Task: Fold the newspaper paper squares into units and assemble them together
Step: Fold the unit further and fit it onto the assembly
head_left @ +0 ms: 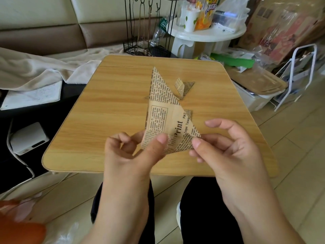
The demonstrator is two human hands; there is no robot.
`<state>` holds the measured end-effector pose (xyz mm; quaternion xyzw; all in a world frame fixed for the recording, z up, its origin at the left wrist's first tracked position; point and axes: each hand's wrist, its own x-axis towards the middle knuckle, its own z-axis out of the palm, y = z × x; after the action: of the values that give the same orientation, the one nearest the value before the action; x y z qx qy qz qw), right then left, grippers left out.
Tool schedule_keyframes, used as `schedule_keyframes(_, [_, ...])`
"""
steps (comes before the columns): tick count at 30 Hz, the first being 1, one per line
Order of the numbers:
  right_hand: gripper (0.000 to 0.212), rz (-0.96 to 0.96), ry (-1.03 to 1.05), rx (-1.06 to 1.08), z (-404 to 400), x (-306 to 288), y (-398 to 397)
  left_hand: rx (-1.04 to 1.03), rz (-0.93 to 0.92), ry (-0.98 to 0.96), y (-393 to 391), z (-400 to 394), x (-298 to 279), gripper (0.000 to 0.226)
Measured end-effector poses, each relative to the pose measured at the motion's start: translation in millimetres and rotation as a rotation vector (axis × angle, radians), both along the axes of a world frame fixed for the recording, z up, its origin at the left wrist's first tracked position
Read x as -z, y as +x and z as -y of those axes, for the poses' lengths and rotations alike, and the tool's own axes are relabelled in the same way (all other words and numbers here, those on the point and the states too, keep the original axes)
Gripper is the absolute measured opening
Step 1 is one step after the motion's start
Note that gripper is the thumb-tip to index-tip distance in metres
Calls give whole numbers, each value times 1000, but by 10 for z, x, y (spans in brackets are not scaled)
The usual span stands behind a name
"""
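Observation:
A folded newspaper-print sheet [162, 106], long and pointed, is held up over the wooden table [109, 106]; its tip points away from me. My left hand [133, 150] pinches its lower left corner between thumb and fingers. My right hand [226, 147] pinches the lower right corner with thumb and forefinger. A small folded newspaper unit [183, 86] lies on the table beyond the sheet, to the right of its tip. Another bit of printed paper shows partly behind the held sheet.
A black wire rack [149, 29] and a white round side table [207, 34] with cups and bags stand behind the table. Cloth and papers [33, 95] lie to the left, a white box [29, 138] on the floor, and cluttered boxes at right.

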<state>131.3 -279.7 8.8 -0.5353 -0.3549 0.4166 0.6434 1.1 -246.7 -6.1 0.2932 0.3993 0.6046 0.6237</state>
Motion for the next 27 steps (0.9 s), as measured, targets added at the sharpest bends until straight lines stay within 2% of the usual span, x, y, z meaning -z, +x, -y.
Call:
schedule_keyframes(3, [33,28,-59,-88,-24,-32,76,105,-20,-75,-54,-92,-81,72])
schedule_keyframes(5, [35,53,-72,-135,-36,-58,97,225,-16,-96,-34,-111,-132,68])
schedule_keyframes(6, [36,65,-67,-149,-39,-76,94,263,-17,-96,-18,-108,-146,63])
schedule_keyframes(9, [45,47,-63,-147,-19,-99,70,268,8,-70,41,-63,-186,28])
schedule_keyframes(11, [52,10,-77,-162,15,-96,37,242,38,-63,66,-31,-199,23])
schedule_keyframes(20, [53,22,-57,-202,103,-145,12,302,74,-116,26,22,-274,17])
schedule_keyframes(22, [57,61,-64,-213,103,-141,21,330,64,-110,7,32,-289,21])
schedule_keyframes(27, [50,148,-54,-229,108,-117,38,362,19,-83,-10,62,-296,31])
